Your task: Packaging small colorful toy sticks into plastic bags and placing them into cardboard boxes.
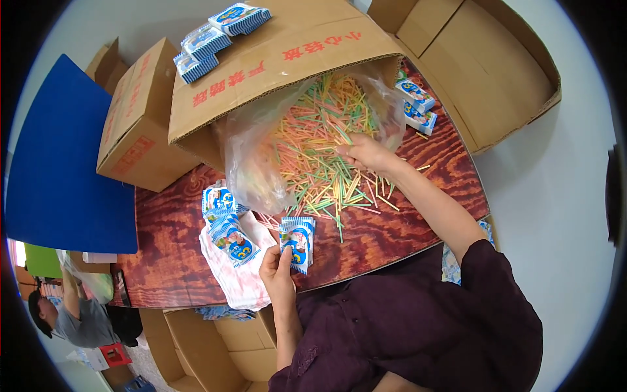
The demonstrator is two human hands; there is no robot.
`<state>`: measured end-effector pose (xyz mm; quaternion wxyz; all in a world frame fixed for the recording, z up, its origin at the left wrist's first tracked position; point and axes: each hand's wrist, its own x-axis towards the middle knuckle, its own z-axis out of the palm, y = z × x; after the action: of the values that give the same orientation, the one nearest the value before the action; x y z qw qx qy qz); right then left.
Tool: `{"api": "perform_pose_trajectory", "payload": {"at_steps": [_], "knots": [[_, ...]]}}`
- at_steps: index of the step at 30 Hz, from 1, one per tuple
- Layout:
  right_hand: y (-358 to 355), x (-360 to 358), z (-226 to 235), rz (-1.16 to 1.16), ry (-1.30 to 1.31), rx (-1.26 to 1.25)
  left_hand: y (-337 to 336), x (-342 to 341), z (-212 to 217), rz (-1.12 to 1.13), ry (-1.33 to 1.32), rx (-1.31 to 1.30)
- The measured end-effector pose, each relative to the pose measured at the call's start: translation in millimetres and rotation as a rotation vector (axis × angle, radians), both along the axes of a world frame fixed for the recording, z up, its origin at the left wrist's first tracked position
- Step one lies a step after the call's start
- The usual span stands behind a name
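Observation:
Near the front edge of the table, my left hand (279,269) grips a small blue-and-white packet (298,243) between thumb and fingers. My right hand (367,154) is stretched over a big loose heap of thin pastel sticks (320,153), pink, green and yellow. Its fingertips are closed on a few sticks (341,134). The heap spills out of a clear plastic bag (251,173) in a cardboard box (287,39) lying on its side. Several more packets (232,238) rest on a pink-and-white cloth (238,281) left of my left hand.
Packets (212,36) are stacked on the box, with others (417,108) at its right. An opened carton (483,72) stands far right, a closed one (140,124) left. Below the table edge is another open carton (225,346). A person (81,320) works at far left behind a blue panel (62,163).

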<state>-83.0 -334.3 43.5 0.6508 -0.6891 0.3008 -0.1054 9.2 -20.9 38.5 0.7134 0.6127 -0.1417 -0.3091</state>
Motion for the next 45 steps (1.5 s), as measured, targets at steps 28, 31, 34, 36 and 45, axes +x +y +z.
{"api": "perform_pose_trajectory", "payload": {"at_steps": [28,31,34,36,45], "knots": [[137.2,-35.6,-4.5,-0.081,-0.493,-0.019,-59.2,23.6,2.5,-0.125,0.094,-0.319],[141.3,-30.8,-25.9,-0.159,-0.411,-0.13,-53.7,17.1,-3.1,-0.12,0.152,-0.333],[138.6,-28.1,-40.4,-0.105,-0.335,-0.34,-49.5,13.6,-6.7,-0.089,0.187,-0.335],[138.7,-24.7,-37.6,-0.11,-0.367,-0.328,-45.8,11.7,-7.5,-0.091,0.217,-0.35],[95.4,-0.3,-19.3,-0.152,-0.454,0.128,-44.0,2.5,-4.3,-0.058,0.24,-0.358]]}}
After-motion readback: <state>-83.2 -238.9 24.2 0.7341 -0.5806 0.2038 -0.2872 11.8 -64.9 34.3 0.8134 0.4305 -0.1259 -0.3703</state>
